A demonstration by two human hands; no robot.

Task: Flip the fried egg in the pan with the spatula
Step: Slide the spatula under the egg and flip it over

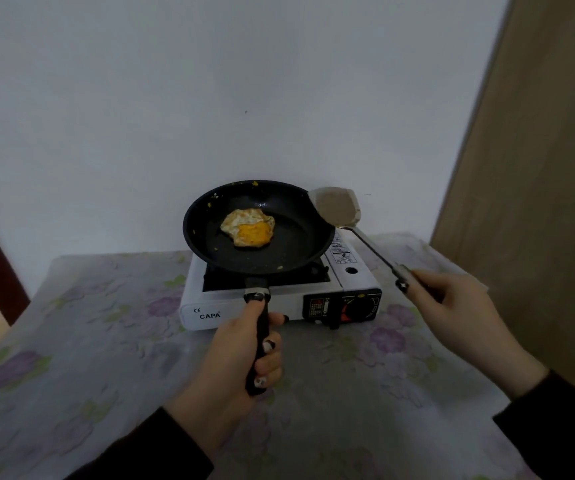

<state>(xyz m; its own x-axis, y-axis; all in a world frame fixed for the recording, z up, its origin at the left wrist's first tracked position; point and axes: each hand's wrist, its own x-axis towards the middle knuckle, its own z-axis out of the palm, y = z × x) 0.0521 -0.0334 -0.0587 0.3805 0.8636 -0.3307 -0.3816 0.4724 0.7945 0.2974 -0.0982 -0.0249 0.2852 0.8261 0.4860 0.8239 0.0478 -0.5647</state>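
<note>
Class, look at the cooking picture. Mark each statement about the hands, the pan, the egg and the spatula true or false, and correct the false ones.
1. The left hand grips the pan handle. True.
2. The spatula blade is under the fried egg. False: the blade is held at the pan's right rim, apart from the egg.
3. The pan is over a portable gas stove. True.
4. The right hand is empty. False: it holds the spatula's handle.
5. The fried egg lies on a plate beside the stove. False: it lies in the pan.
</note>
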